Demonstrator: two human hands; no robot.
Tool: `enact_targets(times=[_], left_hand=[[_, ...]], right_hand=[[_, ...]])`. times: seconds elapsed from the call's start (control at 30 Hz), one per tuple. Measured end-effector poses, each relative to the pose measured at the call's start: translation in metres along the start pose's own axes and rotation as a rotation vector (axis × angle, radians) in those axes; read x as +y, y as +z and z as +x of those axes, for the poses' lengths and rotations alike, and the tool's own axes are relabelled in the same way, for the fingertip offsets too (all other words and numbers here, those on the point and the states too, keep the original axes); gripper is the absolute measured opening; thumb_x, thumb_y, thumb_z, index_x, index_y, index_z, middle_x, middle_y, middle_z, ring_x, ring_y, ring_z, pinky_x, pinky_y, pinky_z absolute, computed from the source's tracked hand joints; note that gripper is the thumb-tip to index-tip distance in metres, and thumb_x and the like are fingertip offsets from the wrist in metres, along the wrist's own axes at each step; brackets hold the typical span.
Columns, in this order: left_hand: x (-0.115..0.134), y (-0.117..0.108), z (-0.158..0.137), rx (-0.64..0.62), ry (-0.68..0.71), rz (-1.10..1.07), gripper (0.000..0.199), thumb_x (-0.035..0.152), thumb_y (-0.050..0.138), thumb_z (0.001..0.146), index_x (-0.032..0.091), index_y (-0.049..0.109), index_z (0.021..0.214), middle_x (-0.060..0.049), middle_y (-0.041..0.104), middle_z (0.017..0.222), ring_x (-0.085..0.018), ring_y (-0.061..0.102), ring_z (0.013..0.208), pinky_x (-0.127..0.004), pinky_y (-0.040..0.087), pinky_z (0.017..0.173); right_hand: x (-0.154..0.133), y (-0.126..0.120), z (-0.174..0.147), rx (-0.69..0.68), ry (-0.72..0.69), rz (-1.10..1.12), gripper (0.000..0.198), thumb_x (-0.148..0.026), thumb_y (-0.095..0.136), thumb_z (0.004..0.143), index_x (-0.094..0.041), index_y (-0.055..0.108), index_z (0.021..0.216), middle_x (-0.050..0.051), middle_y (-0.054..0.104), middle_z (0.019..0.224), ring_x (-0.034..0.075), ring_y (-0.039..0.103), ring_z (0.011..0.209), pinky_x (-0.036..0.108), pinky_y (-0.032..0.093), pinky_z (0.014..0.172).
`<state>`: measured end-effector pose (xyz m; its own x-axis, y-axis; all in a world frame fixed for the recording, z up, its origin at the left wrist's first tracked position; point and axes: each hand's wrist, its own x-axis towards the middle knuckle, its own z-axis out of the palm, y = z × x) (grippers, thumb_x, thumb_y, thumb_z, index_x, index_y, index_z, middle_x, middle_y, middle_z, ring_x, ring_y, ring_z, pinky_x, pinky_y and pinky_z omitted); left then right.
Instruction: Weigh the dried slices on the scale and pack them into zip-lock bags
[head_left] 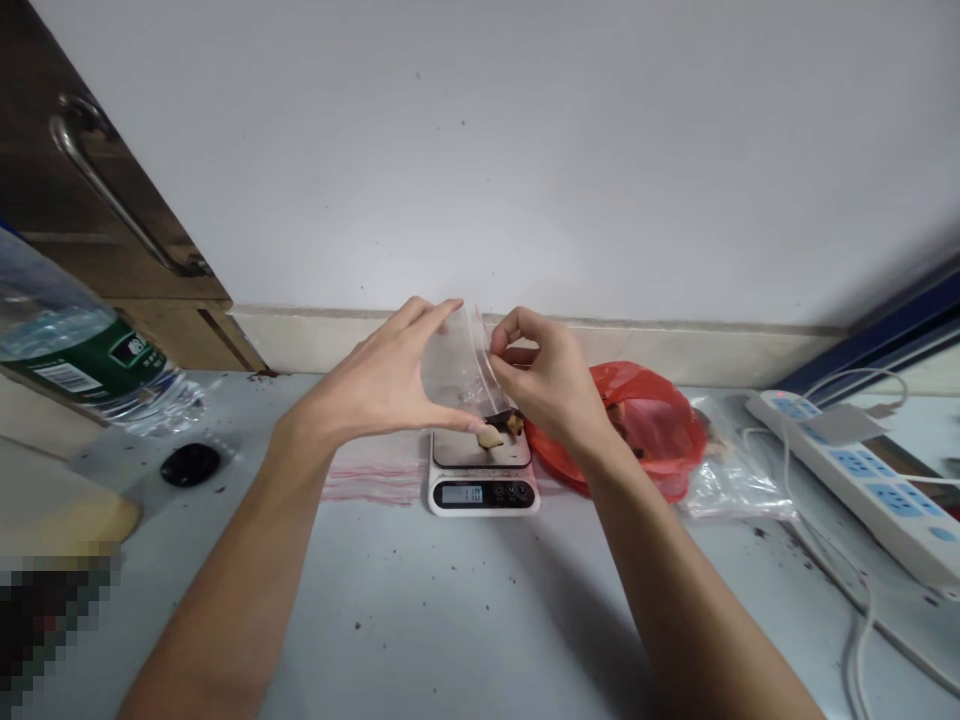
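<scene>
A small clear zip-lock bag stands between my two hands, above a white kitchen scale. My left hand spans the bag, fingertips at its top corner and thumb low near the scale's plate. With fingertips pinched, my right hand grips the bag's zip edge. A pale, dried-looking piece lies at my left thumb tip, over the metal plate. Beside it is a dark and yellow-brown piece, partly behind the bag and my right hand. The scale's display is lit.
Flat zip bags lie left of the scale. An open red plastic bag with brown pieces sits right, beside clear plastic packaging. A power strip with cables, a black lid and a large water bottle stand farther out.
</scene>
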<state>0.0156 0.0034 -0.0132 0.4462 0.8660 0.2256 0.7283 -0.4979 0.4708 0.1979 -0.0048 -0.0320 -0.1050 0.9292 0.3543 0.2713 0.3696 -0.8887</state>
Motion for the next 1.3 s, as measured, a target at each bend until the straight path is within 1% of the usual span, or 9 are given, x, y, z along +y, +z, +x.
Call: enact_targets(times=[0.1, 0.23, 0.37, 0.47, 0.57, 0.67, 0.93, 1.1, 1.3], left_hand=[[0.001, 0.001, 0.001, 0.015, 0.000, 0.017, 0.113, 0.073, 0.085, 0.057, 0.026, 0.043, 0.150, -0.011, 0.051, 0.139, -0.038, 0.051, 0.132, -0.052, 0.046, 0.112], [-0.001, -0.004, 0.002, 0.098, 0.027, 0.040, 0.086, 0.070, 0.079, 0.068, 0.023, 0.055, 0.137, -0.011, 0.056, 0.134, -0.035, 0.055, 0.127, -0.048, 0.047, 0.111], [-0.013, -0.014, -0.003, 0.031, -0.013, 0.076, 0.086, 0.078, 0.074, 0.068, 0.023, 0.059, 0.133, -0.011, 0.059, 0.131, -0.035, 0.057, 0.123, -0.045, 0.049, 0.107], [-0.022, -0.019, -0.006, -0.076, -0.056, 0.104, 0.095, 0.082, 0.073, 0.065, 0.023, 0.055, 0.138, -0.012, 0.058, 0.136, -0.037, 0.055, 0.127, -0.046, 0.048, 0.107], [-0.024, -0.019, -0.007, -0.154, -0.091, 0.121, 0.096, 0.080, 0.071, 0.066, 0.022, 0.054, 0.140, -0.013, 0.056, 0.141, -0.038, 0.054, 0.131, -0.045, 0.047, 0.108], [-0.022, -0.016, -0.006, -0.195, -0.104, 0.128, 0.090, 0.076, 0.071, 0.068, 0.023, 0.056, 0.139, -0.012, 0.059, 0.136, -0.037, 0.057, 0.126, -0.044, 0.048, 0.106], [-0.021, -0.008, -0.004, -0.262, -0.065, 0.100, 0.082, 0.073, 0.073, 0.069, 0.027, 0.059, 0.136, -0.010, 0.063, 0.132, -0.034, 0.061, 0.121, -0.043, 0.049, 0.102], [-0.020, -0.001, -0.002, -0.389, -0.119, 0.104, 0.080, 0.066, 0.075, 0.068, 0.028, 0.059, 0.136, -0.010, 0.063, 0.129, -0.034, 0.060, 0.122, -0.040, 0.050, 0.098], [-0.019, 0.007, 0.000, -0.437, -0.122, 0.108, 0.072, 0.065, 0.075, 0.069, 0.027, 0.061, 0.129, -0.010, 0.065, 0.123, -0.033, 0.062, 0.117, -0.041, 0.051, 0.095]], right_hand=[[0.001, 0.003, 0.001, 0.044, -0.011, 0.005, 0.015, -0.014, 0.055, 0.072, -0.024, 0.044, 0.069, -0.007, 0.048, 0.065, 0.008, 0.047, 0.055, 0.023, 0.039, 0.052], [0.001, -0.001, 0.002, 0.012, 0.022, -0.012, 0.019, -0.020, 0.060, 0.080, -0.024, 0.044, 0.070, -0.005, 0.052, 0.071, 0.011, 0.057, 0.061, 0.027, 0.046, 0.060], [-0.003, -0.016, 0.001, -0.147, 0.197, -0.366, 0.020, -0.034, 0.065, 0.089, -0.023, 0.054, 0.076, 0.002, 0.064, 0.078, 0.019, 0.064, 0.074, 0.032, 0.047, 0.066], [-0.004, -0.018, -0.003, -0.352, 0.327, -0.682, 0.021, -0.031, 0.076, 0.081, -0.021, 0.067, 0.098, 0.009, 0.072, 0.096, 0.025, 0.066, 0.087, 0.033, 0.046, 0.070], [0.000, -0.009, -0.004, -0.529, 0.352, -0.830, 0.043, -0.029, 0.080, 0.073, -0.022, 0.070, 0.115, 0.015, 0.071, 0.116, 0.030, 0.068, 0.097, 0.033, 0.045, 0.069], [0.007, -0.001, -0.004, -0.554, 0.327, -0.917, 0.035, -0.022, 0.072, 0.075, -0.022, 0.073, 0.110, 0.015, 0.074, 0.107, 0.030, 0.069, 0.091, 0.032, 0.042, 0.065], [0.010, -0.009, 0.001, -0.506, 0.291, -0.796, 0.026, -0.009, 0.065, 0.068, -0.024, 0.074, 0.088, 0.005, 0.072, 0.075, 0.020, 0.061, 0.065, 0.030, 0.037, 0.059], [0.017, -0.022, 0.005, -0.553, 0.311, -0.620, 0.016, -0.011, 0.064, 0.070, -0.023, 0.072, 0.074, 0.001, 0.068, 0.071, 0.018, 0.058, 0.068, 0.029, 0.040, 0.063], [0.018, -0.031, 0.005, -0.568, 0.256, -0.493, 0.013, -0.017, 0.063, 0.074, -0.023, 0.074, 0.069, -0.002, 0.064, 0.064, 0.017, 0.058, 0.065, 0.030, 0.041, 0.064]])
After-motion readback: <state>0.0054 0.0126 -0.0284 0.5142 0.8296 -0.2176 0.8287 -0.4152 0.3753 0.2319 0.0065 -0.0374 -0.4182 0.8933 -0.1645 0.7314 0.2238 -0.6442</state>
